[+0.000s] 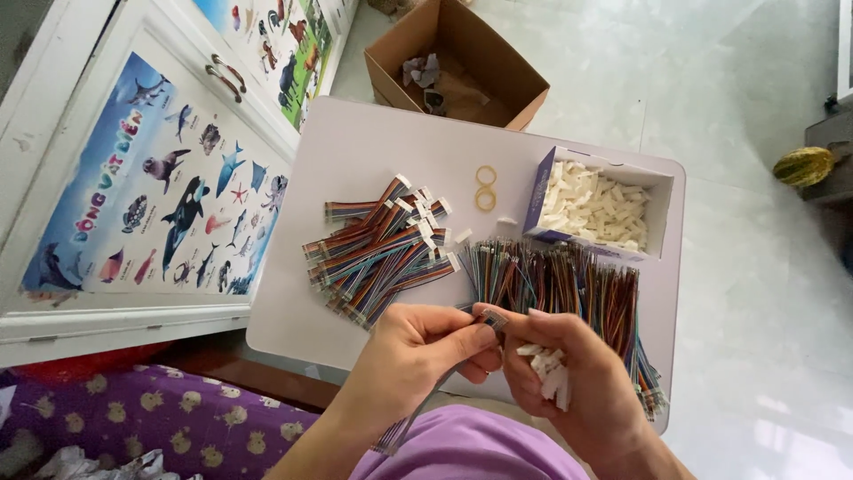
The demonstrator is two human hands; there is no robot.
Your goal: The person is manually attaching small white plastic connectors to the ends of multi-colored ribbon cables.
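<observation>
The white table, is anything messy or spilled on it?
Only a little. A few white connectors lie loose on the white table, outside the small box. Two rubber bands sit loose. The finished wire bundles lie crisscrossed.

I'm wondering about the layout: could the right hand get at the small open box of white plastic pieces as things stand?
Probably yes. The box sits open-topped just beyond the right hand, with only loose coloured wires lying flat between. But the hand is already full of white pieces.
</observation>
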